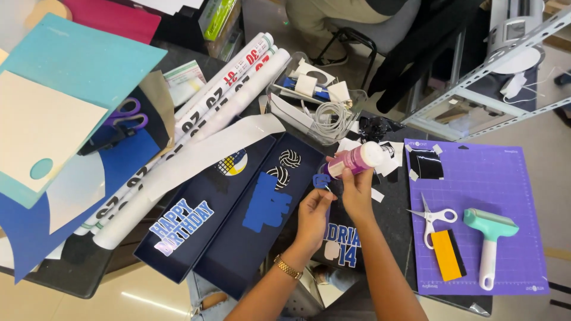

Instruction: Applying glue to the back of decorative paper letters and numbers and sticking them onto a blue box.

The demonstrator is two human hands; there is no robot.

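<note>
The left hand [313, 215], with a gold watch [288, 267] at the wrist, is pinching a small blue paper cutout [321, 181] between thumb and fingertips. The right hand [357, 191] is sitting just beside it, touching or nearly so, and is gripping a pink glue bottle [355, 159] tilted sideways, its white cap pointing away from the cutout. The bottle's nozzle end is lying just above the cutout; whether it is touching the paper is hard to tell.

Under both hands a dark card [344, 241] with blue and white lettering is lying flat. Left of the hands two long navy boxes [209, 238] are lying side by side, matte and rectangular: the nearer one is carrying glossy blue and white letters [181, 226], the other a rough-edged blue paper shape [266, 202] and two striped ball stickers [284, 167]. Right of the hands a purple gridded cutting mat [505, 178] is bearing white-handled scissors [433, 217], a yellow scraper [448, 254] and a mint roller [491, 241].

Beyond the boxes, white printed paper rolls [226, 89] are lying slantwise, and beyond the hands a clear plastic tray [279, 110] is holding coiled white cable [333, 116].
</note>
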